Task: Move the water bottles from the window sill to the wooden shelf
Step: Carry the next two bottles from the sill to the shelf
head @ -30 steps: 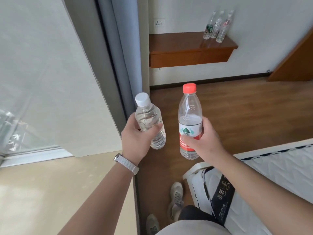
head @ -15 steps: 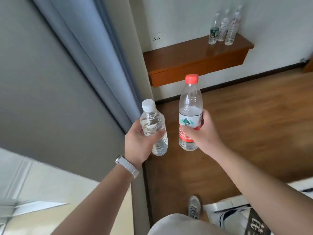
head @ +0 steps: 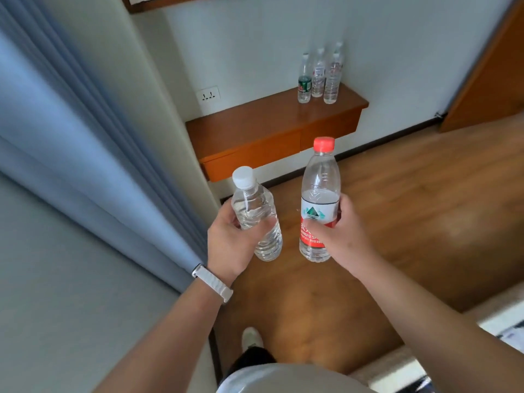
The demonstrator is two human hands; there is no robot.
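My left hand (head: pixel 231 242) grips a clear white-capped water bottle (head: pixel 253 205), which tilts slightly left. A taller red-capped bottle (head: pixel 320 191) with a red and white label stands upright in my right hand (head: pixel 341 236). Both are held over the wood floor, in front of the wooden shelf (head: pixel 263 129) mounted on the white wall ahead. Three water bottles (head: pixel 319 76) stand together at the shelf's far right end. The window sill is out of view.
A blue-grey curtain (head: pixel 85 154) hangs along the left. A wall socket (head: pixel 209 95) sits above the shelf's left end. A wooden door panel (head: pixel 493 69) is at the right. A bed edge (head: pixel 442 344) lies at the lower right.
The view has swung from the window toward the shelf, which is now closer and more central. Both hands still hold their bottles. The bed has slid to the lower right.
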